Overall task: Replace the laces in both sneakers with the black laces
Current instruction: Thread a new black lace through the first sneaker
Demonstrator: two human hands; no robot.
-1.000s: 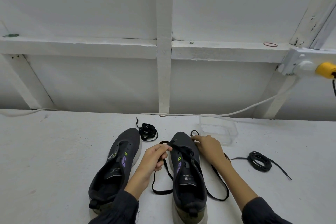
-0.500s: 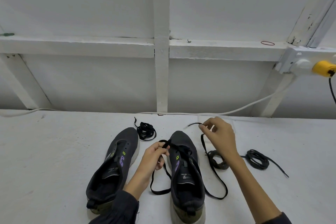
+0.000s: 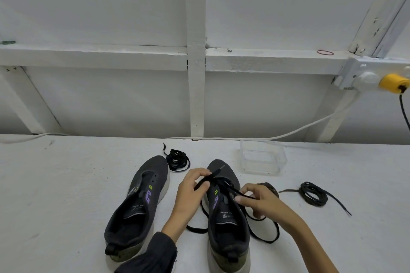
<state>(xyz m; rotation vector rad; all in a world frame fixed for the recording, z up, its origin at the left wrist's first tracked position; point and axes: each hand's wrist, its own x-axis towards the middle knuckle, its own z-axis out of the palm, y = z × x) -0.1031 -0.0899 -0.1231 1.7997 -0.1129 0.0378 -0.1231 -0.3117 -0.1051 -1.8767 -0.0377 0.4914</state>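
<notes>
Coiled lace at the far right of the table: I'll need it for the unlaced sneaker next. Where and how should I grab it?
Probably pinch the coiled lace across its ring, straight down from above, with the right hand, which is nearer. It lies flat on the table, with tails trailing out both sides; lifting by a tail would likely unwind it.

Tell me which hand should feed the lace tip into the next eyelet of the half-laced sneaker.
Left, probably. The left hand pinches the black lace just below its free tip, above the sneaker near its front eyelets. The right hand pinches lace at the sneaker's side, better suited to keeping it taut.
</notes>
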